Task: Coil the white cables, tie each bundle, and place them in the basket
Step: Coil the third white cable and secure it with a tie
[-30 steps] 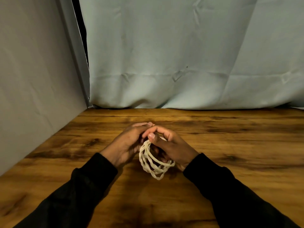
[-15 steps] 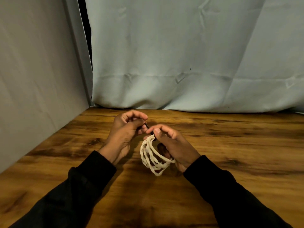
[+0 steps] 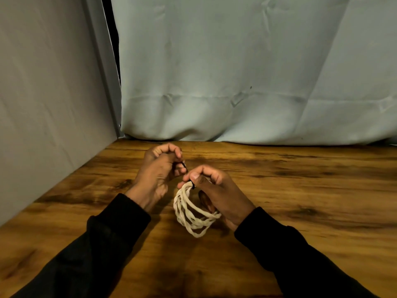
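Leftmost, a grey panel (image 3: 49, 104) stands along the table's left edge, meeting a pale wrinkled curtain (image 3: 247, 72) at the far corner; a dark gap shows between the two up high.

My left hand (image 3: 158, 171) hovers over the wooden table (image 3: 300, 190), near the far edge. Fingers curled in, thumb and fingertips pinching one end of a thin black tie (image 3: 184, 164). Sleeve black, forearm running down to the lower left corner.

The tie runs as a short dark strand from the left-hand pinch down and right to the top of the coil, where a bit of black shows against the white, just under my right thumb.

White cable coil (image 3: 194, 211): several loose loops, gathered at the top, fanning out toward the bottom. Whether the lowest loop touches the wood, I cannot tell; a shadow lies under it.

My right hand (image 3: 217, 190) grips the coil at its gathered top, thumb pressed over the strands, fingers curled round behind. Some loops pass along the palm side. Black sleeve again, forearm reaching down to the lower right.

Right of my hands, bare wood grain with dark streaks, curtain hem resting along the far edge.
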